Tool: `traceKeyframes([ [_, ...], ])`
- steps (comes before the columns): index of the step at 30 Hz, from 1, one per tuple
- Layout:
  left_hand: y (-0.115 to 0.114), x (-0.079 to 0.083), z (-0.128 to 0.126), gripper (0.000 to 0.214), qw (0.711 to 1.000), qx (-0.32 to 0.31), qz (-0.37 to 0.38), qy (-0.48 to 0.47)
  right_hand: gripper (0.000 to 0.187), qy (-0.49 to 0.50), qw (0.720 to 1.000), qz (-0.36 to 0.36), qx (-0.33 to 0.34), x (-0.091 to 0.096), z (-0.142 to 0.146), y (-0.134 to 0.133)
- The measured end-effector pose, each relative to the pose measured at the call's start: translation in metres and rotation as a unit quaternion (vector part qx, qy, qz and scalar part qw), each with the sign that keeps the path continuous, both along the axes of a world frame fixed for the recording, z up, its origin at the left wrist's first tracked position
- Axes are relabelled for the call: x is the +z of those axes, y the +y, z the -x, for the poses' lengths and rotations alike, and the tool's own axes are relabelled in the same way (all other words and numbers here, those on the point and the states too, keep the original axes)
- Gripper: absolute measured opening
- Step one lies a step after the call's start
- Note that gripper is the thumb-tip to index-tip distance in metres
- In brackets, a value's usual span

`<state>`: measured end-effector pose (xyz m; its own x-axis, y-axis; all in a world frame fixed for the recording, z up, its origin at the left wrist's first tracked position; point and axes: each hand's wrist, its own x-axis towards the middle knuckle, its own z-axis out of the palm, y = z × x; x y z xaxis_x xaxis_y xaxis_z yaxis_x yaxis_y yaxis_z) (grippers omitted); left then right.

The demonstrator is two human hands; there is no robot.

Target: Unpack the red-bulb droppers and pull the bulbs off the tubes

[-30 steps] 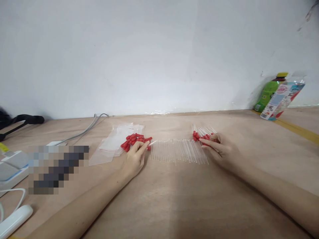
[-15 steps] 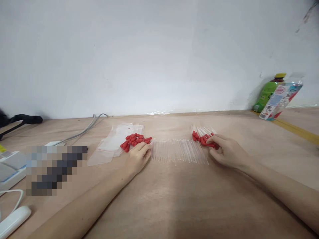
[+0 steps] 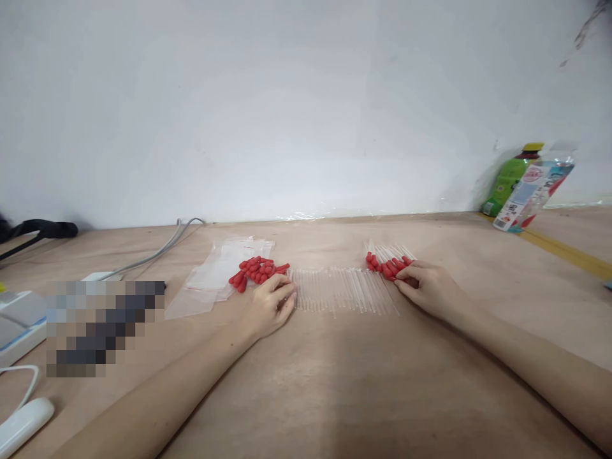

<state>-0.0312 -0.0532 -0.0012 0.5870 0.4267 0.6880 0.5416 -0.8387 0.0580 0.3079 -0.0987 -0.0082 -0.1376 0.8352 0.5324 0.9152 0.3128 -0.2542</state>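
Observation:
A row of thin clear tubes (image 3: 342, 290) lies side by side on the wooden table. At its left end my left hand (image 3: 271, 307) has thumb and forefinger closed on a clear tube, mostly hidden by the fingers. A pile of red rubber bulbs (image 3: 258, 269) sits just beyond that hand. To the right of the row, several droppers (image 3: 389, 262) lie together, red bulbs toward me and pale stems pointing to the wall. My right hand (image 3: 425, 287) pinches the bulb of the nearest dropper between thumb and fingertips.
Clear plastic bags (image 3: 205, 277) lie left of the bulbs. Farther left are a grey cable (image 3: 157, 255), a white power strip (image 3: 23, 319) and a blurred-out patch. A green bottle (image 3: 509, 182) and a clear labelled bottle (image 3: 535, 194) lean at the wall on the right.
The red-bulbed dropper in my right hand has gone from lying crosswise to lining up with the group. My left hand has shifted slightly right, onto the row's left end.

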Motion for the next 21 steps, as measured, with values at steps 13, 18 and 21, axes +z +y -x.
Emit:
traceKeyframes([
  [13, -0.001, 0.003, 0.001, 0.022, 0.999, -0.012, 0.047, 0.017, 0.022, -0.046, 0.994, -0.090, -0.048, 0.003, 0.005, 0.010],
  [18, -0.002, 0.004, 0.002, 0.022, 0.998, -0.006, 0.062, 0.010, 0.019, -0.121, 0.983, -0.119, -0.064, 0.003, 0.009, 0.015],
  [21, -0.002, 0.005, 0.003, 0.020, 0.999, -0.006, 0.043, -0.001, 0.020, -0.126, 0.978, -0.150, -0.071, 0.002, 0.011, 0.017],
])
